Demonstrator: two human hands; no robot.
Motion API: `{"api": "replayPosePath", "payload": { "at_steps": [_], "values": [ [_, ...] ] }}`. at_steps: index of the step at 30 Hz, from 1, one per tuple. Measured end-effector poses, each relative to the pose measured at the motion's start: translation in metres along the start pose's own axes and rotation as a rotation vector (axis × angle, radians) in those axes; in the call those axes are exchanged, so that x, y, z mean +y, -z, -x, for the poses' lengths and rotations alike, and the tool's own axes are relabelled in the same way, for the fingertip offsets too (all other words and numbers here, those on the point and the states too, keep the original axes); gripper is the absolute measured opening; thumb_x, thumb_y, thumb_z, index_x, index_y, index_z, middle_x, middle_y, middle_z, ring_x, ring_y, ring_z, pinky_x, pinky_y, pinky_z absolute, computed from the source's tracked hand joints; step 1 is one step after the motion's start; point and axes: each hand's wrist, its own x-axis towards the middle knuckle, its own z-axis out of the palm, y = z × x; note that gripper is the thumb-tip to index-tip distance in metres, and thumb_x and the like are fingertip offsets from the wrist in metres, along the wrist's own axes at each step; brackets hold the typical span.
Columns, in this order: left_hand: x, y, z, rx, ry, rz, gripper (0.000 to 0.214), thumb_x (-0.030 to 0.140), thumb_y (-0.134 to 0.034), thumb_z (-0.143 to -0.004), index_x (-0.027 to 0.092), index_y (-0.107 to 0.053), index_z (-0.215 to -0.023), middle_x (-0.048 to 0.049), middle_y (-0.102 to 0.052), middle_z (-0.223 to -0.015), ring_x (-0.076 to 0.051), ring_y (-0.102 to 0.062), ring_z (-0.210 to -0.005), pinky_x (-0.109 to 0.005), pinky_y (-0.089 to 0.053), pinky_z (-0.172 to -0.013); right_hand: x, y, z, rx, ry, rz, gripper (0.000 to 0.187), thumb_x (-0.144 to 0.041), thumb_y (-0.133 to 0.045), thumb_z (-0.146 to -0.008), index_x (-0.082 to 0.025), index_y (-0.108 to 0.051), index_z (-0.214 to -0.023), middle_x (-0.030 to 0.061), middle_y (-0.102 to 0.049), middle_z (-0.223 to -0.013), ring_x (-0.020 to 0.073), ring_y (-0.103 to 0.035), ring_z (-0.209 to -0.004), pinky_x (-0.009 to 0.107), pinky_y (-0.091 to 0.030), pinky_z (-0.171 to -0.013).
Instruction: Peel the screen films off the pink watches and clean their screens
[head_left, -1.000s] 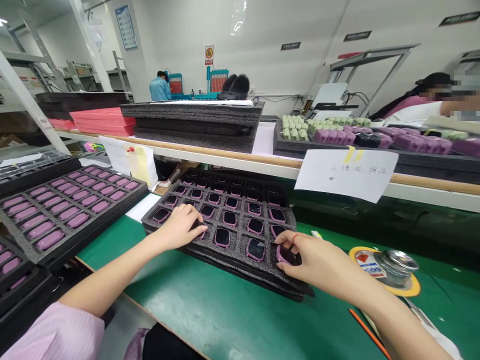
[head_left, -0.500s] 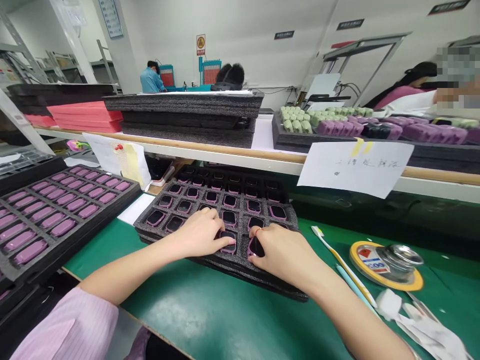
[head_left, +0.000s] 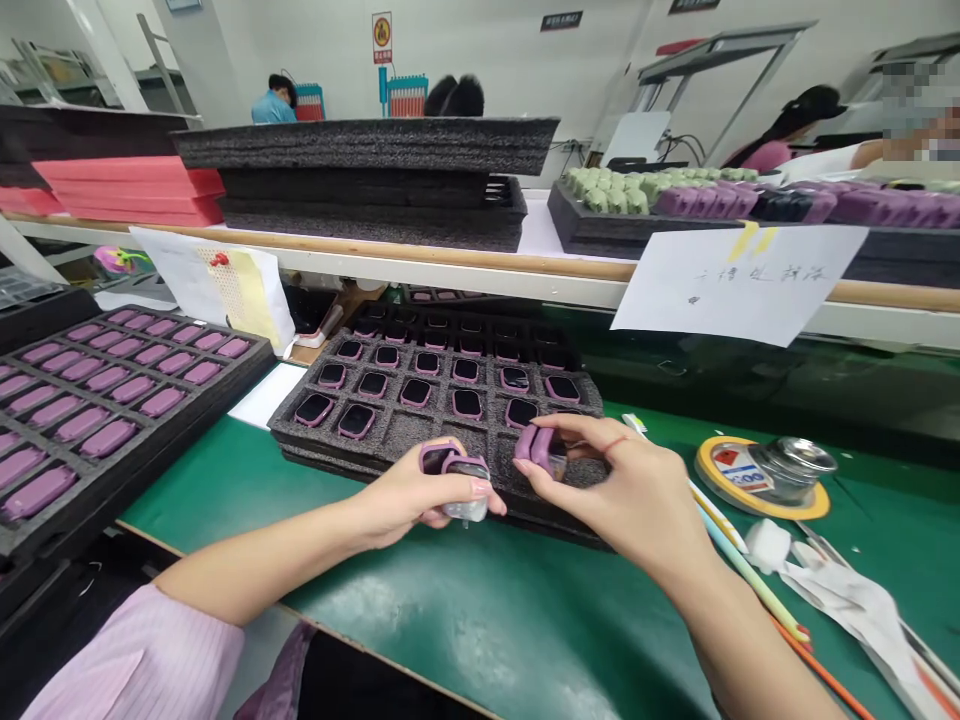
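Note:
My left hand (head_left: 409,495) is closed around a pair of smartwatches (head_left: 466,470) with purple frames and dark faces, just above the front edge of the black foam tray (head_left: 315,452). To its right, my right hand (head_left: 626,480) pinches more purple smartwatches (head_left: 534,445), seemingly two pressed together, between thumb and fingers. Rows of similar watches (head_left: 416,392) lie face up in the tray's slots. Bare slots show in the front row beside my hands. The right hand hides the tray's right front corner.
Another foam tray (head_left: 251,368) of purple pieces stands at left. On the green table (head_left: 375,600), a round glass container (head_left: 799,470), brushes and white scraps (head_left: 847,590) lie at right. A shelf (head_left: 420,256) crosses behind, bearing foam stacks. Other people work beyond it.
Both hands have lifted watches out of the tray's front rows and drawn them up and together. Bare slots now show there. The view has shifted slightly.

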Motion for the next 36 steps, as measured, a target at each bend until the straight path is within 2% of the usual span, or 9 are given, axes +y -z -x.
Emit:
{"api": "replayPosePath", "payload": {
  "at_steps": [2, 5, 8, 11, 15, 20, 26, 30, 36],
  "values": [
    [-0.009, -0.001, 0.002, -0.052, 0.066, 0.107, 0.033, 0.044, -0.070, -0.074, 0.017, -0.053, -0.080, -0.0023, -0.067, -0.061, -0.005, -0.039, -0.039, -0.019, -0.023, -0.041, -0.016, 0.003, 0.011, 0.151, 0.105, -0.085, 0.030, -0.038, -0.071, -0.084, -0.027, -0.069, -0.112, 0.0053, -0.077, -0.096, 0.0238, -0.074, -0.078, 0.038, -0.060, -0.076],
    [-0.018, -0.001, 0.005, -0.059, 0.112, 0.179, 0.042, 0.054, -0.071, -0.077, 0.013, -0.062, -0.084, -0.0035, -0.067, -0.063, -0.011, -0.059, -0.054, -0.021, -0.046, -0.056, -0.039, 0.001, 0.026, 0.208, 0.265, -0.157, 0.043, -0.032, -0.072, -0.085, -0.032, -0.062, -0.127, 0.0046, -0.078, -0.104, 0.0247, -0.076, -0.086, 0.038, -0.062, -0.077],
    [-0.026, -0.001, 0.007, -0.065, 0.124, 0.278, 0.056, 0.066, -0.072, -0.077, 0.013, -0.066, -0.094, -0.0071, -0.071, -0.080, -0.015, -0.067, -0.072, -0.031, -0.054, -0.077, -0.048, -0.009, 0.038, 0.105, 0.329, -0.189, 0.058, -0.027, -0.071, -0.086, -0.034, -0.053, -0.140, 0.0037, -0.077, -0.110, 0.0245, -0.077, -0.089, 0.036, -0.064, -0.078],
    [-0.034, 0.000, 0.007, -0.138, 0.137, 0.313, 0.068, 0.075, -0.069, -0.073, 0.012, -0.067, -0.099, -0.0095, -0.071, -0.084, -0.019, -0.069, -0.074, -0.040, -0.053, -0.085, -0.042, -0.023, 0.043, -0.028, 0.353, -0.192, 0.063, -0.026, -0.069, -0.089, -0.032, -0.047, -0.147, 0.0056, -0.075, -0.120, 0.0242, -0.077, -0.094, 0.035, -0.064, -0.082],
    [-0.040, 0.002, 0.005, -0.172, 0.149, 0.329, 0.065, 0.076, -0.069, -0.072, 0.015, -0.067, -0.093, -0.0043, -0.067, -0.081, -0.017, -0.066, -0.079, -0.040, -0.049, -0.093, -0.036, -0.036, 0.046, -0.152, 0.256, -0.258, 0.066, -0.032, -0.068, -0.092, -0.030, -0.040, -0.151, 0.0076, -0.069, -0.132, 0.0244, -0.073, -0.109, 0.035, -0.062, -0.092],
    [-0.034, 0.002, 0.011, -0.328, 0.196, 0.399, 0.063, 0.076, -0.062, -0.078, 0.019, -0.070, -0.105, -0.0036, -0.068, -0.092, -0.015, -0.063, -0.087, -0.030, -0.046, -0.092, -0.043, -0.040, 0.051, -0.125, 0.137, -0.473, 0.079, -0.034, -0.077, -0.084, -0.031, -0.038, -0.152, 0.0053, -0.072, -0.124, 0.0229, -0.071, -0.113, 0.034, -0.058, -0.099],
    [-0.034, -0.005, 0.014, -0.243, 0.062, 0.310, 0.064, 0.072, -0.066, -0.078, 0.018, -0.070, -0.112, -0.0060, -0.066, -0.091, -0.015, -0.059, -0.082, -0.026, -0.045, -0.074, -0.045, -0.041, 0.059, -0.044, 0.088, -0.585, 0.087, -0.030, -0.082, -0.080, -0.032, -0.035, -0.153, 0.0063, -0.070, -0.128, 0.0237, -0.072, -0.110, 0.037, -0.057, -0.101],
    [-0.039, -0.004, 0.012, -0.196, 0.095, 0.246, 0.071, 0.077, -0.065, -0.074, 0.016, -0.069, -0.109, -0.0062, -0.064, -0.086, -0.017, -0.060, -0.078, -0.030, -0.048, -0.074, -0.042, -0.043, 0.061, -0.038, 0.091, -0.593, 0.091, -0.030, -0.081, -0.081, -0.032, -0.031, -0.156, 0.0101, -0.061, -0.142, 0.0259, -0.071, -0.112, 0.042, -0.056, -0.104],
    [-0.040, -0.001, 0.013, -0.135, 0.118, 0.190, 0.076, 0.080, -0.064, -0.073, 0.015, -0.065, -0.111, -0.0066, -0.064, -0.091, -0.018, -0.060, -0.083, -0.032, -0.048, -0.078, -0.041, -0.044, 0.061, -0.027, 0.114, -0.628, 0.095, -0.024, -0.081, -0.080, -0.035, -0.028, -0.157, 0.0092, -0.052, -0.151, 0.0265, -0.069, -0.116, 0.039, -0.058, -0.102]
  ]
}}
